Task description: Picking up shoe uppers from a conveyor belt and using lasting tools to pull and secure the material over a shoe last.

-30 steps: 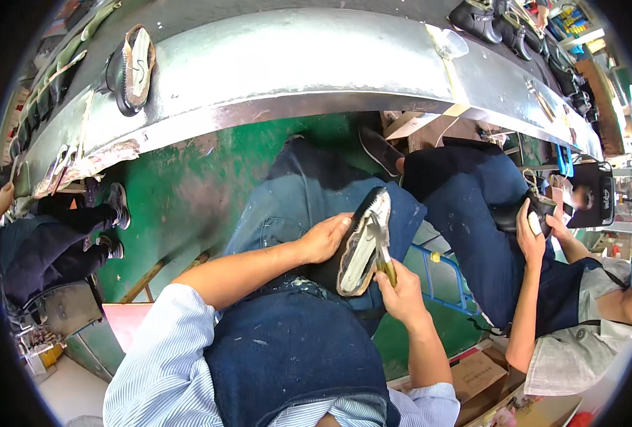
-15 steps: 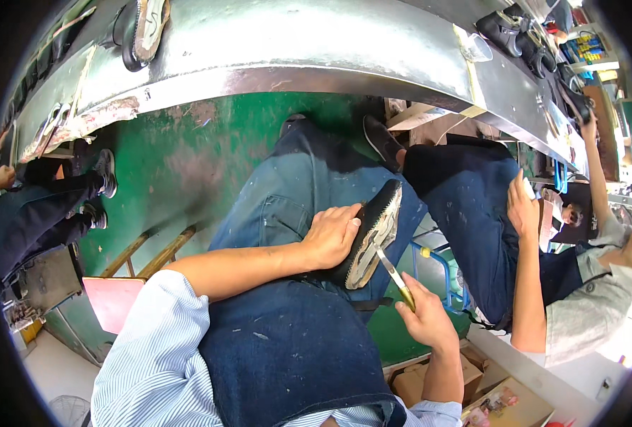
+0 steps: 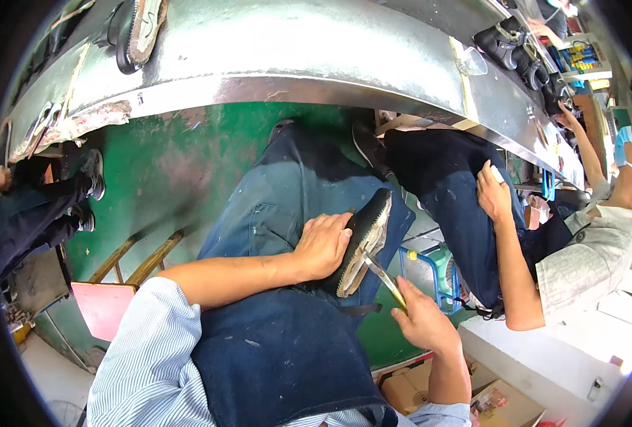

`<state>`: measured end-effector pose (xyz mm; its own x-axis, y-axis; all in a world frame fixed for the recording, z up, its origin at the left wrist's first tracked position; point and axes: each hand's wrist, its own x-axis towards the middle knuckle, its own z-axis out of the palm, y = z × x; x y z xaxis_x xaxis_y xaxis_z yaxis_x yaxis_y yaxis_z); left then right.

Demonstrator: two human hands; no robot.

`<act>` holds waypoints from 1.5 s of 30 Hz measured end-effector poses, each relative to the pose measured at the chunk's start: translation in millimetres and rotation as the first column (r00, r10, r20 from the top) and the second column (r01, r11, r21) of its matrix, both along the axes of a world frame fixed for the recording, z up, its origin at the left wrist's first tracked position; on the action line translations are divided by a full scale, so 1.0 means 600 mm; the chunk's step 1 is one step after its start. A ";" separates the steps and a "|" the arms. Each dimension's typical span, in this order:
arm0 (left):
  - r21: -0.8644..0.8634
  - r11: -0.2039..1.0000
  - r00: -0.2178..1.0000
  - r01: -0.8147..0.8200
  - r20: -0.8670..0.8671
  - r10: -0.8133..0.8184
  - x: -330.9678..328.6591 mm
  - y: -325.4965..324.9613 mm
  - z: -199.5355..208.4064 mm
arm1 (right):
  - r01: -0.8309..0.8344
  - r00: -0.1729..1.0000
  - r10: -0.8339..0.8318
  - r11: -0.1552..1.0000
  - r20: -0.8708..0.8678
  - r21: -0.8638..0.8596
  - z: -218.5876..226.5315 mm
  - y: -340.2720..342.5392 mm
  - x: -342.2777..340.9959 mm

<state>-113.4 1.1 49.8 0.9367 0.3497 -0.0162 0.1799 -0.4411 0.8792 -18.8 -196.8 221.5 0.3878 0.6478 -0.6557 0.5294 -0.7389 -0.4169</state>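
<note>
A black shoe [image 3: 363, 226] without an outsole rests on its side on my apron-covered lap, its pale, jagged-edged underside facing right. My left hand [image 3: 323, 245] lies over the upper and grips it; some of the fingertips are hidden behind the shoe. In my right hand [image 3: 426, 318] is a slim hand tool [image 3: 381, 273] with a flat silver blade and a yellowish handle, my fingers wrapped round it. The blade's tip meets the pale underside near its middle; how deep it goes I cannot tell.
A long metal-topped bench [image 3: 280, 50] runs across ahead, bearing another unsoled shoe [image 3: 144, 32] and several black shoes [image 3: 497, 44]. A co-worker's arm [image 3: 515, 263] is close on my right, beside a blue metal frame [image 3: 430, 274]. A pink stool [image 3: 102, 307] stands left; cardboard boxes [image 3: 408, 384] lie lower right.
The view has shifted a little. The blade's tip still meets the underside, and the shoe has tilted slightly. The co-worker's near hand and the far-right person have moved.
</note>
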 end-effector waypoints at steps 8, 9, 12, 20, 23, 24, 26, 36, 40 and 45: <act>-0.008 1.000 1.000 -0.026 0.016 0.026 -0.005 -0.007 -0.020 | -0.124 0.992 0.124 0.964 -0.017 -0.236 0.019 0.082 0.035; -0.008 1.000 1.000 -0.024 0.013 0.024 -0.008 -0.003 -0.019 | -0.147 0.989 0.151 0.972 0.006 -0.183 0.007 0.076 0.038; -0.103 0.994 1.000 -0.017 -0.009 0.016 -0.016 0.007 -0.018 | -0.117 0.992 0.121 0.988 0.033 -0.096 -0.026 0.072 0.034; -0.637 0.770 0.998 0.025 0.064 0.020 0.008 0.025 -0.061 | 0.348 0.935 -0.350 0.867 -0.061 0.357 -0.178 0.051 -0.037; -0.434 0.899 0.992 -0.056 -0.125 0.001 0.013 0.037 -0.008 | 0.508 0.854 -0.508 0.770 -0.110 0.385 -0.199 0.051 -0.076; -0.427 0.902 0.991 -0.056 -0.133 -0.001 0.011 0.033 -0.007 | 0.571 0.819 -0.545 0.740 -0.180 0.354 -0.196 0.052 -0.074; -0.406 0.908 0.993 -0.104 -0.095 0.072 0.016 0.027 -0.011 | 0.542 0.833 -0.486 0.814 -0.266 0.209 -0.163 0.046 -0.041; -0.388 0.922 0.998 0.003 -0.050 -0.024 0.040 0.049 0.013 | 0.635 0.636 -0.472 0.770 -0.611 0.065 -0.139 -0.003 0.020; -0.446 0.893 0.996 0.059 -0.035 -0.083 0.035 0.037 0.009 | 0.571 0.692 -0.402 0.813 -0.600 0.114 -0.138 0.004 0.038; -0.418 0.908 0.998 0.043 -0.014 -0.054 0.026 0.031 0.014 | 0.334 0.874 -0.276 0.939 -0.399 0.083 -0.096 0.044 0.077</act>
